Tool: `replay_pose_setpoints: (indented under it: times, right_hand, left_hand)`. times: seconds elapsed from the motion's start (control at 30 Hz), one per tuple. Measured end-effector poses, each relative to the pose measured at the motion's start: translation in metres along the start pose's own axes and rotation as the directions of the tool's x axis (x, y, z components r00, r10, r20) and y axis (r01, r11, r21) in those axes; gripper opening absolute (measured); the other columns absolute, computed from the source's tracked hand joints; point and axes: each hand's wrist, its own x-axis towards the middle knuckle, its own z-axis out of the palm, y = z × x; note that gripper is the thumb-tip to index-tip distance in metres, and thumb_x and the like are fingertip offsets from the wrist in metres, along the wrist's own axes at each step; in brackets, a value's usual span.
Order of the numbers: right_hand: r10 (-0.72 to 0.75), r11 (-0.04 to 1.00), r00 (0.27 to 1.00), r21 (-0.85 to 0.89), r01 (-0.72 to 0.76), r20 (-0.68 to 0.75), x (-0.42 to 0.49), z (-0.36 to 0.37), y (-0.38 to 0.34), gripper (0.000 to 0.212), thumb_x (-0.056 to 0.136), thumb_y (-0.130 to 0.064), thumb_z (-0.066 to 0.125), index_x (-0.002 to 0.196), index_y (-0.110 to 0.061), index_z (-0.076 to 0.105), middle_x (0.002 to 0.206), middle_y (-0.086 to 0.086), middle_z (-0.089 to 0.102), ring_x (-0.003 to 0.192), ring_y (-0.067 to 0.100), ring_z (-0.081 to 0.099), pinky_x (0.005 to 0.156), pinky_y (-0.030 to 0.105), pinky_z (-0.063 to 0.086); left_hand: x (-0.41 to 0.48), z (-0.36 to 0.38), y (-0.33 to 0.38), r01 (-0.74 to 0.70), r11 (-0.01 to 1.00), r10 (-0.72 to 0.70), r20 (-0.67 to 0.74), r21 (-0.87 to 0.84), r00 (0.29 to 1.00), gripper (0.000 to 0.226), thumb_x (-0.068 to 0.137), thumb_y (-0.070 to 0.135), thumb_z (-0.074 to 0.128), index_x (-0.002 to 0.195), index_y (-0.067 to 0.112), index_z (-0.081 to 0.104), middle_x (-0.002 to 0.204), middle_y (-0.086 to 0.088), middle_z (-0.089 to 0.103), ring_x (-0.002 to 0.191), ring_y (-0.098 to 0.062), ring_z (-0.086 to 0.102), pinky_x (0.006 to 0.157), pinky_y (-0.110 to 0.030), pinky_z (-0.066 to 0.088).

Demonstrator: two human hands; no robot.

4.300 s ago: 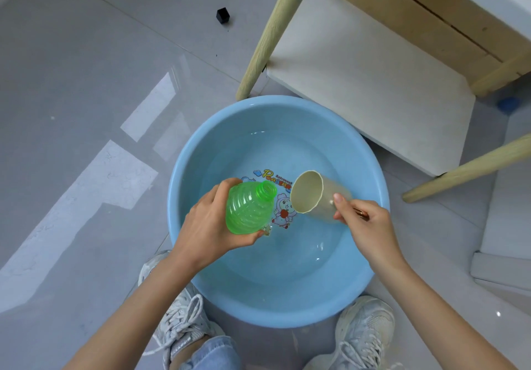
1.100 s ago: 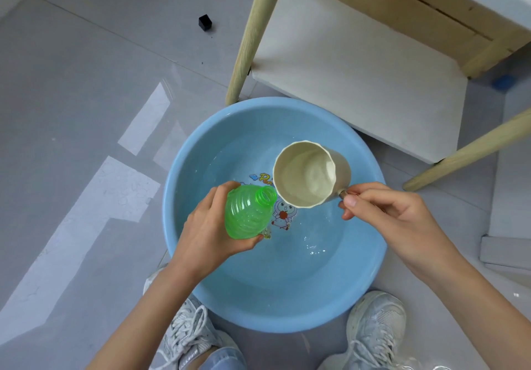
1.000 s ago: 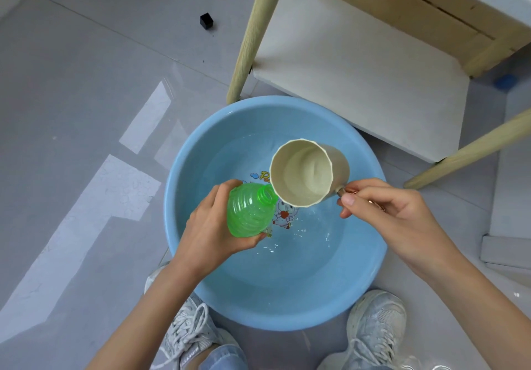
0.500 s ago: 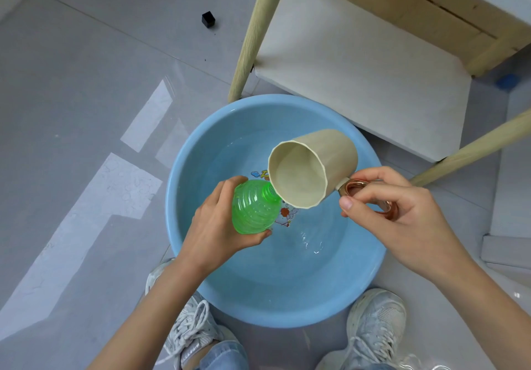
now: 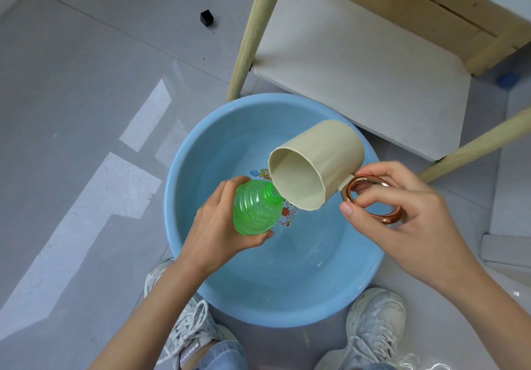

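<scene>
A round blue basin (image 5: 184, 168) with shallow water stands on the grey floor between my shoes. Over it, my left hand (image 5: 218, 234) grips a green ribbed plastic bottle (image 5: 254, 211), its open neck pointing up toward the cup. My right hand (image 5: 402, 214) pinches the copper ring handle (image 5: 385, 217) of a beige cup (image 5: 330, 154). The cup is tipped steeply, its mouth facing down and left, with the rim directly over the bottle's neck. The cup's inside looks empty.
A wooden table with a white lower shelf (image 5: 359, 53) and slanted legs (image 5: 253, 33) stands just behind the basin. A small black cube (image 5: 207, 18) lies on the floor at the back. My two white sneakers (image 5: 373, 329) flank the basin's near rim.
The cup was first low beside the bottle, then rose upright with water in it. Now it has tipped further over the bottle's neck, and my right hand has lifted. The bottle stayed put.
</scene>
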Motion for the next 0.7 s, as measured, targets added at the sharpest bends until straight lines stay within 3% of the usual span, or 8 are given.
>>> replay_pose_setpoints:
  times: [0.7]
  right_hand:
    - [-0.103,0.99,0.994,-0.097,0.099,-0.037,-0.0012,0.0006,-0.0031,0.03,0.08,-0.043,0.064,0.067,-0.016,0.068,0.107,-0.002,0.055,0.097,0.017,0.064,0.083,0.023,0.05]
  left_hand:
    - [0.0007,0.0011,0.0,-0.003,1.0,0.003,0.0,0.004,1.0,0.087,0.055,0.046,0.087,0.126,0.03,0.038,0.124,0.015,0.051,0.107,-0.005,0.048,0.085,-0.029,0.044]
